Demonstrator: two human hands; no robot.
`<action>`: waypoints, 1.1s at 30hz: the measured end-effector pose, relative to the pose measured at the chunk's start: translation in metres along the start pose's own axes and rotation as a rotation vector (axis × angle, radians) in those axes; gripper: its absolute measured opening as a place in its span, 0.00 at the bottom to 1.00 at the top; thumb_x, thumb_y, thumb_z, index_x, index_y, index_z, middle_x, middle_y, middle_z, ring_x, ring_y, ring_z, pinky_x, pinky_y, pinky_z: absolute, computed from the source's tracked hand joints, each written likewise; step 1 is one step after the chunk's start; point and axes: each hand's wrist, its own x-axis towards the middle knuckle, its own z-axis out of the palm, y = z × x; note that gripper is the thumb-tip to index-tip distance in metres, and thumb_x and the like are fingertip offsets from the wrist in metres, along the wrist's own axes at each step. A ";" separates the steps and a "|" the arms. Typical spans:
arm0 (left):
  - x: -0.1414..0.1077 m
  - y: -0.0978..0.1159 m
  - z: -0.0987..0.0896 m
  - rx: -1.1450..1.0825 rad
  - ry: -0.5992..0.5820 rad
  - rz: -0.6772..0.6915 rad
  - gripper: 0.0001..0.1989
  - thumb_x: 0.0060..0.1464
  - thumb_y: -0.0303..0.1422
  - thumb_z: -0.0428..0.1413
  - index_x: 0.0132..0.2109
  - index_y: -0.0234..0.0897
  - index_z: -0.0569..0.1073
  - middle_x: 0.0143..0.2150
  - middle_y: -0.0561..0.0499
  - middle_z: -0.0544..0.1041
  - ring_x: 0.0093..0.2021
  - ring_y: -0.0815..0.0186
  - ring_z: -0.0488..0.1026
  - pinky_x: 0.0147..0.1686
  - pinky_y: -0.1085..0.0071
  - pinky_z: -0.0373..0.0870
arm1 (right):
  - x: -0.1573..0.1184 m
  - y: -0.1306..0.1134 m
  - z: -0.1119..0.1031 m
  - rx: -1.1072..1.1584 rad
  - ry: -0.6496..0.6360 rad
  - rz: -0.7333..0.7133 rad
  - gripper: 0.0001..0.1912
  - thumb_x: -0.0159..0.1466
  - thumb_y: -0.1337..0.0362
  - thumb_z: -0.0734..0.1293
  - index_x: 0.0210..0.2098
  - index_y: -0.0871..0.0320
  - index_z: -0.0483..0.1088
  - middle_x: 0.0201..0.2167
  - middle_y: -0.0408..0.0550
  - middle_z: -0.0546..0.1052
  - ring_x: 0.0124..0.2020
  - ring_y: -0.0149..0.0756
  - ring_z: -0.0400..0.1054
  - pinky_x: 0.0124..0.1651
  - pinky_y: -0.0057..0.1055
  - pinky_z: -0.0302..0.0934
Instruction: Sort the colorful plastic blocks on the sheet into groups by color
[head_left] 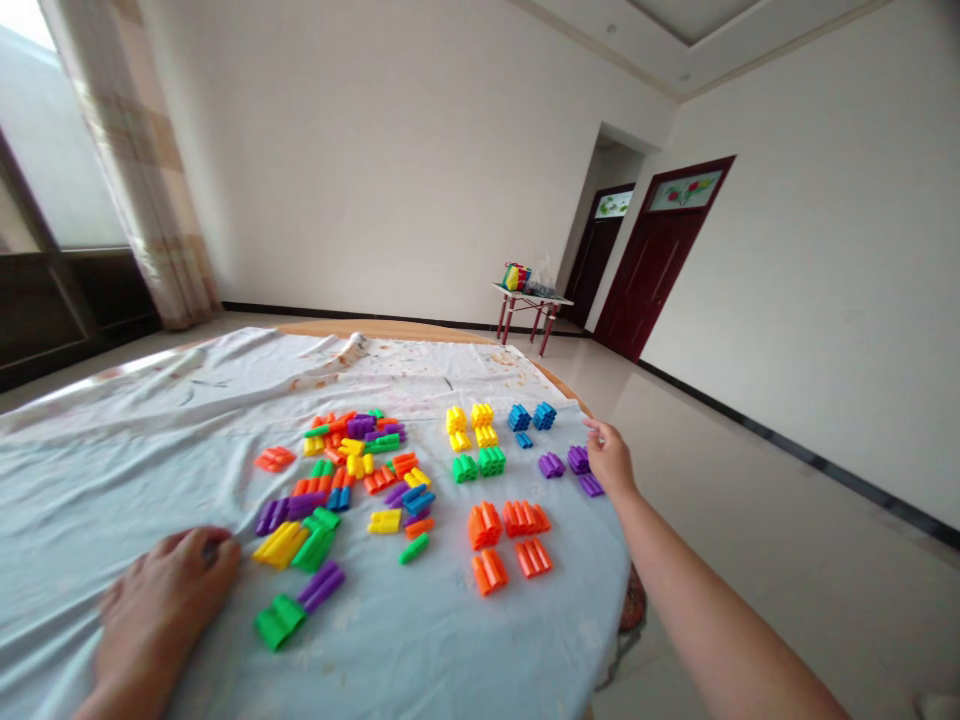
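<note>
My left hand [166, 595] rests on the pale blue cloth at the lower left, fingers loosely bent and nothing seen in them. Close to it lie yellow tube pieces [280, 545] and a green piece [280, 621] joined to a purple one [322, 586]. At the table's right edge, my right hand [611, 458] is beside purple tube blocks [578, 459] and partly overlaps them in view. Its fingers look slightly apart, with no piece visible between them. Sorted by colour nearby are blue blocks [544, 415], yellow blocks [483, 414], green blocks [491, 461] and orange blocks [526, 518].
A mixed spread of coloured tube pieces [360, 464] covers the table's middle. The creased tablecloth [187, 470] hangs over the rounded right edge. Beyond stands a small table [551, 298] carrying a colourful bag [516, 276], near a dark red door [666, 255].
</note>
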 end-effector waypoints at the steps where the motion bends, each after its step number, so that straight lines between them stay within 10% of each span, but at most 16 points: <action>1: -0.001 0.001 0.000 0.007 0.010 -0.007 0.22 0.57 0.43 0.36 0.45 0.44 0.72 0.54 0.46 0.73 0.52 0.55 0.66 0.51 0.60 0.59 | -0.008 -0.019 0.006 0.047 -0.005 -0.043 0.20 0.58 0.71 0.56 0.47 0.60 0.70 0.47 0.55 0.74 0.44 0.39 0.70 0.48 0.36 0.65; 7: -0.004 0.005 -0.004 -0.042 0.026 -0.008 0.22 0.56 0.43 0.39 0.45 0.42 0.72 0.52 0.45 0.73 0.52 0.52 0.66 0.53 0.57 0.58 | -0.093 -0.147 0.054 0.413 -0.314 -0.464 0.13 0.62 0.69 0.58 0.40 0.56 0.73 0.39 0.49 0.77 0.43 0.36 0.70 0.48 0.33 0.64; 12: -0.011 0.009 -0.011 -0.102 0.028 0.006 0.23 0.56 0.43 0.39 0.45 0.40 0.74 0.52 0.40 0.72 0.53 0.48 0.65 0.54 0.53 0.57 | -0.153 -0.201 0.093 0.424 -0.600 -0.577 0.13 0.59 0.73 0.62 0.40 0.56 0.73 0.39 0.47 0.77 0.43 0.35 0.70 0.50 0.34 0.62; 21: -0.016 0.012 -0.014 -0.131 0.042 -0.014 0.21 0.55 0.42 0.39 0.43 0.41 0.74 0.51 0.42 0.72 0.52 0.50 0.65 0.54 0.54 0.57 | -0.202 -0.219 0.121 0.310 -0.815 -0.756 0.21 0.58 0.71 0.66 0.51 0.56 0.68 0.50 0.49 0.73 0.51 0.38 0.65 0.56 0.38 0.57; 33: -0.017 0.012 -0.015 -0.135 0.028 -0.011 0.22 0.55 0.42 0.39 0.44 0.40 0.73 0.52 0.41 0.71 0.53 0.50 0.65 0.55 0.55 0.57 | -0.199 -0.207 0.115 0.115 -0.704 -0.639 0.22 0.54 0.51 0.73 0.44 0.56 0.72 0.38 0.50 0.74 0.45 0.44 0.64 0.51 0.41 0.59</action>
